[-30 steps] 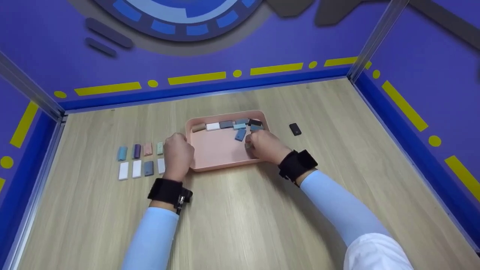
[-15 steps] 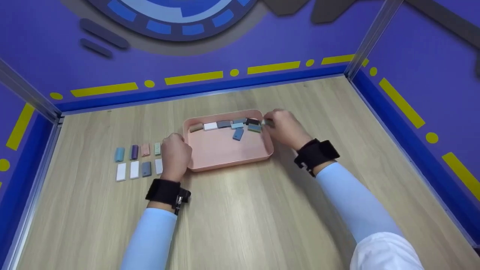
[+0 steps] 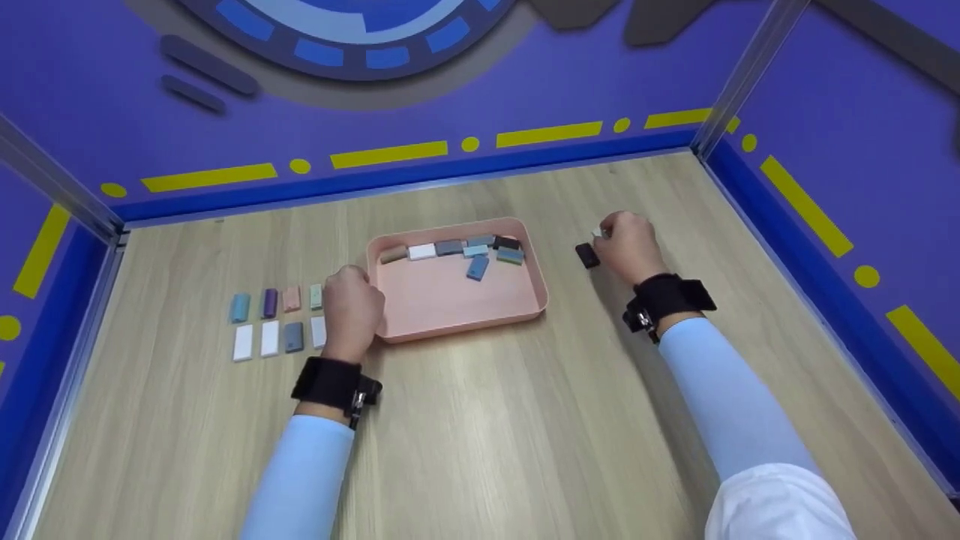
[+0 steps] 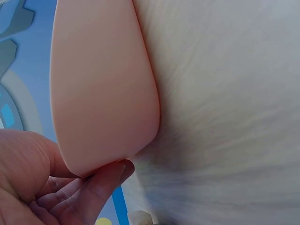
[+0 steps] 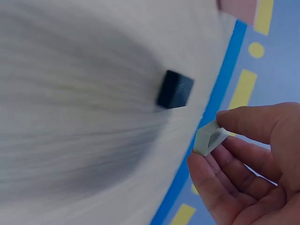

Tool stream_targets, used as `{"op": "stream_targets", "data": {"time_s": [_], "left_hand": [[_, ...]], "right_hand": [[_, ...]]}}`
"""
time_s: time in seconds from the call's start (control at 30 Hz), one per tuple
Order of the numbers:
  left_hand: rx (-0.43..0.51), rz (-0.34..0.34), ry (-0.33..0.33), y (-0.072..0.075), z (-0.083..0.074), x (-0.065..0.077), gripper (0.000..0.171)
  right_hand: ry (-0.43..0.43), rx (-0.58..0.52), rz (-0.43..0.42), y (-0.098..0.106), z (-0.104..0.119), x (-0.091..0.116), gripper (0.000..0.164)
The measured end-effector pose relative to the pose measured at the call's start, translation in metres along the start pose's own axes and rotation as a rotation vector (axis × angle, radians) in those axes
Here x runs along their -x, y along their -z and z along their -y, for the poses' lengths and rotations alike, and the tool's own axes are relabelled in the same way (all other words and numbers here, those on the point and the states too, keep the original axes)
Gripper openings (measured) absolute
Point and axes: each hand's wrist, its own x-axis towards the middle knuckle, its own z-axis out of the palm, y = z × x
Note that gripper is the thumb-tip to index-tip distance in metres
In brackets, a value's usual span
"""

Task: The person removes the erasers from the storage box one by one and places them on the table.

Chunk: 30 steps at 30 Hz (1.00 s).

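Note:
My left hand (image 3: 354,309) grips the left end of a shallow pink tray (image 3: 457,328). In the left wrist view, the thumb and fingers pinch the wall of the tray (image 4: 103,89) near its corner. Right of the tray, my right hand (image 3: 632,246) pinches a small pale green block (image 5: 203,141) between thumb and fingertips. A black block (image 3: 587,256) lies on the table just left of that hand. Along the tray's far side are several small blocks, among them a brown one (image 3: 394,255), a white one (image 3: 421,252) and a blue one (image 3: 478,268).
Left of the tray, several blocks stand in two rows, including a light blue one (image 3: 239,308), a purple one (image 3: 269,303) and a white one (image 3: 242,343). My left hand covers part of the right end of these rows. Purple-blue walls (image 3: 390,112) enclose the wooden table (image 3: 465,427).
My right hand has lifted the pale green block out of the tray and carried it right, over beside the black block. The left hand keeps its grip on the tray.

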Motion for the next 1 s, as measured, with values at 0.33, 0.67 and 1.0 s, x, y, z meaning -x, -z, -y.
{"op": "stream_targets", "data": {"time_s": [0.33,0.67,1.0], "left_hand": [[0.013,-0.022,-0.030,-0.001,-0.002,0.001,0.029],[0.018,0.008,-0.001,0.001,-0.002,0.001,0.023],[0.017,0.011,0.005,-0.001,0.000,0.001,0.020]], "right_hand": [[-0.093,0.005,-0.021,-0.006,-0.021,0.001,0.026],[-0.088,0.035,-0.038,-0.012,-0.022,0.001,0.010],[-0.118,0.026,-0.020,-0.014,-0.019,0.002,0.030]]}}
